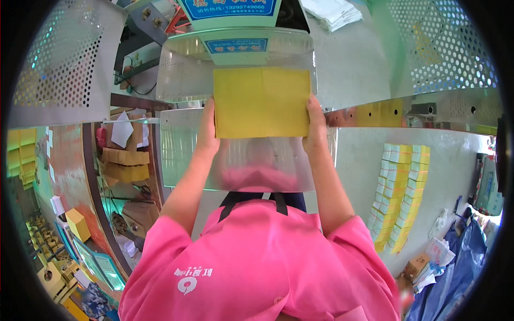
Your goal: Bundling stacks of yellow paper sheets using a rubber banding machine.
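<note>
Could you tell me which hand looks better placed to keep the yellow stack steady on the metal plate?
Neither clearly. The left hand grips the left edge of the yellow stack and the right hand grips its right edge, level with each other over the shiny metal plate. Both seem needed.

A plain yellow sheet stack (262, 102) is seen at upper centre; a pink shirt (257, 262) below; yellow-and-pale-blue packs (399, 192) are stacked at right; silver perforated panels (64, 59) at upper left.
</note>
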A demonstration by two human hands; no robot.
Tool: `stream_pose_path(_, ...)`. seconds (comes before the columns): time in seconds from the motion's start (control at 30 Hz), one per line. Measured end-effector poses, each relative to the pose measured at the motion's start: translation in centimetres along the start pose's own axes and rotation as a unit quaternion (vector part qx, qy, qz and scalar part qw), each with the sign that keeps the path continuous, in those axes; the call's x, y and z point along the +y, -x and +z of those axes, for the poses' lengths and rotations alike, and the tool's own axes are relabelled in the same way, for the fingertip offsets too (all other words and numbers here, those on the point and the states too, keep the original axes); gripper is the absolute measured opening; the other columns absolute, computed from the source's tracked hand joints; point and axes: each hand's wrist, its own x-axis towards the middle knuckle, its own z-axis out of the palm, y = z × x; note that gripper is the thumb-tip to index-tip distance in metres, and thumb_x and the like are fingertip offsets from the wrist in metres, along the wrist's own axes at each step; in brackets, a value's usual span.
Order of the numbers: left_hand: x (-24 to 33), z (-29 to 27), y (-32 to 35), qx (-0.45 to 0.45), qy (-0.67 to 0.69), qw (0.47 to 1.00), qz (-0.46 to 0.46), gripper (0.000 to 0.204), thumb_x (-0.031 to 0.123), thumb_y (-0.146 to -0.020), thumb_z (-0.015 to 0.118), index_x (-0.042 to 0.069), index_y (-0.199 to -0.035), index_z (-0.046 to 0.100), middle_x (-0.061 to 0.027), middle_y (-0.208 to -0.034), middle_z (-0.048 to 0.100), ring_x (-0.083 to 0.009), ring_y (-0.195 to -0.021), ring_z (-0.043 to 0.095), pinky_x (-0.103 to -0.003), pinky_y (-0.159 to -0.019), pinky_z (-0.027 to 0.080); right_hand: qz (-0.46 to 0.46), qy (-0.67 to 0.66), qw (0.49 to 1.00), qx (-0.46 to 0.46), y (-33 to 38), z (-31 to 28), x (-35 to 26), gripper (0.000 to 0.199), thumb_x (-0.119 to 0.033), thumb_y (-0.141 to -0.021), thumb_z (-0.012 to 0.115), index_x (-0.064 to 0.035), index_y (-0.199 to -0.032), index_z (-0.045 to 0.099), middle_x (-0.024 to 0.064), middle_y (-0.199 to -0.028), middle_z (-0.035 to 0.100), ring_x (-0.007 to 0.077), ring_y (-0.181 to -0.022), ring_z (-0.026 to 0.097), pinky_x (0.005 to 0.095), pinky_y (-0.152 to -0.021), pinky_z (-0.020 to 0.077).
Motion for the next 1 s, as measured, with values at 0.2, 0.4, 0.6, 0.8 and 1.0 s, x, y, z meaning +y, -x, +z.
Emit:
stream_pose_path(0.2,-0.4,0.4,0.4,0.01,-0.022,1.0,0.006,0.049,0.041,-0.101,0.044,0.005,-0.134,0.05,-0.0022,-0.127,0.056,-0.0138,-0.118,0.05,-0.031,-0.102,0.037,0.022,0.003,0.999,0.031,-0.2,-0.2,0.2,0.049,-0.025,-0.099,0.043,-0.0064,-0.144,0.039,0.0063,-0.134,0.051,0.018,-0.122,0.049,0.0335,-0.101,0.0404)
stream_pose_path(0.4,-1.0,1.2,0.5,0.003,-0.011,1.0,-0.016,0.049,0.04,-0.1,0.045,0.003,-0.133,0.05,-0.0033,-0.128,0.054,-0.0136,-0.119,0.048,-0.031,-0.103,0.035,0.031,0.009,0.999,0.024,-0.7,-1.2,-0.1,0.048,-0.034,-0.098,0.046,-0.0079,-0.138,0.045,0.0036,-0.131,0.052,0.0176,-0.122,0.047,0.032,-0.102,0.0371)
stream_pose_path(0.6,-1.2,1.7,0.7,0.011,-0.022,1.0,-0.004,0.044,0.037,-0.101,0.044,0.004,-0.127,0.053,-0.0033,-0.122,0.056,-0.0131,-0.114,0.049,-0.03,-0.099,0.037,-0.015,0.025,0.999,-0.034,-1.3,-2.2,0.8,0.053,-0.035,-0.097,0.049,-0.008,-0.141,0.043,0.0032,-0.134,0.051,0.0173,-0.125,0.045,0.0321,-0.105,0.0347)
stream_pose_path(0.8,-1.6,2.1,0.5,0.009,-0.01,1.0,-0.011,0.043,0.033,-0.101,0.043,0.003,-0.131,0.05,-0.0036,-0.125,0.055,-0.0127,-0.116,0.048,-0.03,-0.101,0.036,0.019,0.012,0.999,-0.032,0.0,-2.1,-0.5,0.056,-0.032,-0.094,0.052,-0.0078,-0.143,0.04,0.0046,-0.136,0.049,0.0188,-0.128,0.041,0.0328,-0.108,0.0295)
stream_pose_path(1.0,-1.6,4.2,-0.1,0.002,-0.003,1.0,0.006,0.046,0.035,-0.101,0.044,0.005,-0.136,0.046,-0.0034,-0.129,0.051,-0.0132,-0.121,0.045,-0.029,-0.105,0.032,0.014,0.054,0.997,-0.053,-0.3,-2.6,-0.7,0.057,-0.03,-0.092,0.055,-0.0067,-0.142,0.041,0.0069,-0.138,0.047,0.0194,-0.129,0.039,0.0341,-0.109,0.0262)
